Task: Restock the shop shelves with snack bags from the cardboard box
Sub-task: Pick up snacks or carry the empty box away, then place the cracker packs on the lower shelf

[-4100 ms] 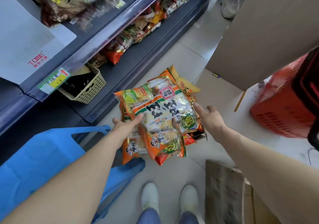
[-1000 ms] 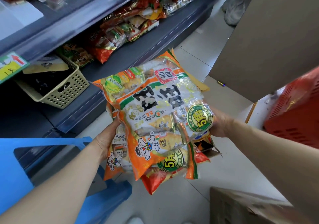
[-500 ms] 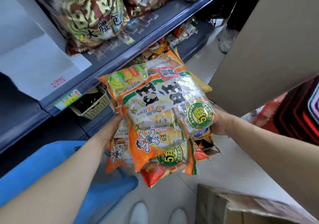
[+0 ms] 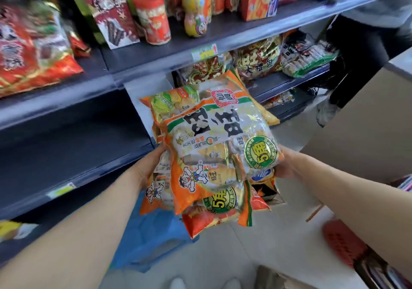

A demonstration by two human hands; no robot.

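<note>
- If the dark shelf [image 4: 66, 152] at left is our target, we judge a level approach over its front lip best, setting down before letting go.
- Our left hand [image 4: 149, 164] grips the left edge of the snack bags [image 4: 214, 141], fingers hidden underneath.
- These bags hang stacked in mid-air between both hands, printed faces up; their long axis runs away from us, top seals toward the shelves; lower bags lie askew, so we squeeze evenly.
- Our right hand [image 4: 286, 166] clasps the right edge.
</note>
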